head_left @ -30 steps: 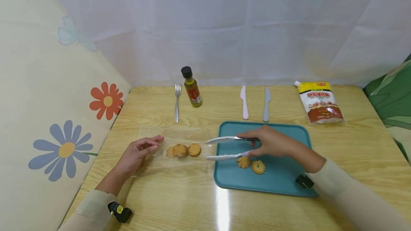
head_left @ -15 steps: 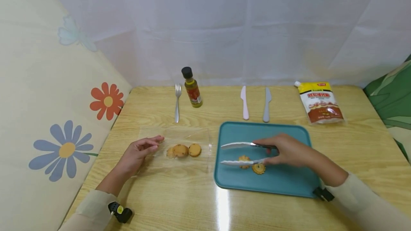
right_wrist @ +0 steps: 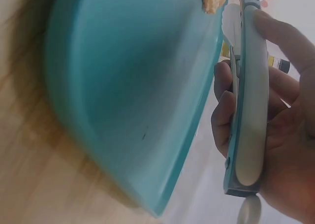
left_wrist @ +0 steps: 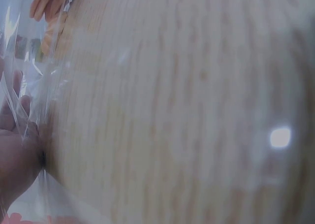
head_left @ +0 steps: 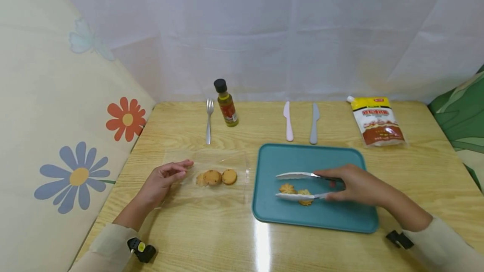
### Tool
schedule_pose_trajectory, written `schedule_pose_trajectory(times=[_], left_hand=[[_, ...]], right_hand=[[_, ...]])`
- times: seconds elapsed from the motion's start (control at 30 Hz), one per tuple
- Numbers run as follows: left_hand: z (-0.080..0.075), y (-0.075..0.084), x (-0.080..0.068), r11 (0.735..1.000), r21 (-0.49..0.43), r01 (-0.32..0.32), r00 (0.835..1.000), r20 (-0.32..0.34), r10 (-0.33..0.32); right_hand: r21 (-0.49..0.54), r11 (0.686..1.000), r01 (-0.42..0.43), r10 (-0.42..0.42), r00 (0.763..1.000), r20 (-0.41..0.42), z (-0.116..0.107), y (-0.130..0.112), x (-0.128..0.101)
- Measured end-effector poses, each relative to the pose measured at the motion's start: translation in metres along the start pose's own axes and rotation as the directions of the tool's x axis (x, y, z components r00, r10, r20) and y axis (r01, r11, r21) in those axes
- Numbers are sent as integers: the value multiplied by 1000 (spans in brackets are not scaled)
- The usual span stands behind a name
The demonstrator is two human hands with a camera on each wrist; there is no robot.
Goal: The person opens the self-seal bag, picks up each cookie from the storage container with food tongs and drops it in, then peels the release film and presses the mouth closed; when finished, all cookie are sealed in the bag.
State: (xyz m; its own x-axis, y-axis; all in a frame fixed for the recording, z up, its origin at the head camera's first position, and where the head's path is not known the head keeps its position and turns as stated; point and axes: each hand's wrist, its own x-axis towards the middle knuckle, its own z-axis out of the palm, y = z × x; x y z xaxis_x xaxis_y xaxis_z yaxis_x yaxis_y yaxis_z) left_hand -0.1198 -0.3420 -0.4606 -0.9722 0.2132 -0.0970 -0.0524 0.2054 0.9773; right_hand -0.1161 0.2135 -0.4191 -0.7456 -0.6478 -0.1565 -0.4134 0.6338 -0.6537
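Observation:
My right hand [head_left: 349, 184] grips a pair of tongs [head_left: 296, 197] by their handles, above the teal tray [head_left: 272, 156]. The tongs' white tips stand apart, and the lower one partly covers one of two scalloped cookies [head_left: 287, 189] on the tray. The tongs' pale handle [right_wrist: 253, 101] lies against the palm in the right wrist view. Left of the tray is a clear plastic container [head_left: 227, 158] with several round cookies [head_left: 228, 176]. My left hand [head_left: 162, 181] holds its left end, thumb and fingers bent at the plastic. Clear plastic fills much of the left wrist view.
Behind the container a fork [head_left: 209, 121] lies beside an upright black-capped bottle [head_left: 227, 110]. A pink knife [head_left: 288, 121] and a grey knife [head_left: 314, 124] lie behind the tray. A spouted pouch [head_left: 377, 121] is at the back right. Curtains border the wooden table.
My right hand has drawn the tongs rightward and slightly nearer, from the container's right edge to over the tray's cookies. The left hand and container have stayed put.

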Motion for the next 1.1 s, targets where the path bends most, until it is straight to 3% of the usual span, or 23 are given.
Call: schedule_pose_trajectory(times=[0.27,1.1], left_hand=[[0,0,0,1000,2,1,1000,-2,-1],[2,3,-2,1000,-8,14,1000,-6,-14]], right_hand=[[3,1000,-31,31,1000,7,1,3,-7],[-27,1000,0,1,1000,31,0,-3,-6]])
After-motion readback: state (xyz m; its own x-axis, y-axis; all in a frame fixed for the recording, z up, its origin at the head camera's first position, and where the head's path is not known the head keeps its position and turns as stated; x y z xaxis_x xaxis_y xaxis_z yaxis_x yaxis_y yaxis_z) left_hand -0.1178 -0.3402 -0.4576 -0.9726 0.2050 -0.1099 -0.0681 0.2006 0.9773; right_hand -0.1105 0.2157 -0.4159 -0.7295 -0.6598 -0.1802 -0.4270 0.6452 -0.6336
